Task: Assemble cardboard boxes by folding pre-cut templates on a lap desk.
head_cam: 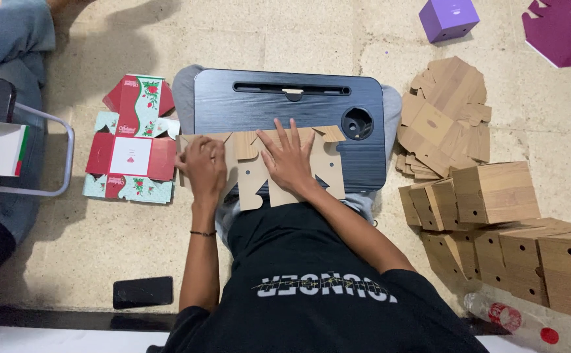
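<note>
Wood-grain die-cut cardboard box blank (259, 167) lies flat on the black plastic lap counter (233, 104), overhanging its near edge and its left side. The right hand (290, 159) is spread flat with fingers fanned, pressing the blank's middle. The left hand (203, 165) is curled over the blank's end at 9 o'clock, fingers bent around a flap; whether it pinches the flap or only presses it, I cannot tell.

A likely slip: the overhanging part has nothing under it, so a hard press there could bend the card off its score line or tear a small tab. If the spread hand lifts while the other folds, the sheet could skid on the smooth counter.

Counts: one blank in hand. At 3 o'clock on the floor lies one loose pile of flat wood-grain blanks (445, 117), too overlapped to count. At 4 o'clock stand folded wood-grain boxes (494, 193), about eight showing, though some hide others. At 9 o'clock lies one red and green flower-printed flat carton (132, 157). At 1 o'clock sit one purple cube box (449, 18) and one purple flat blank (563, 29). One black phone (143, 292) lies at 8 o'clock.
</note>
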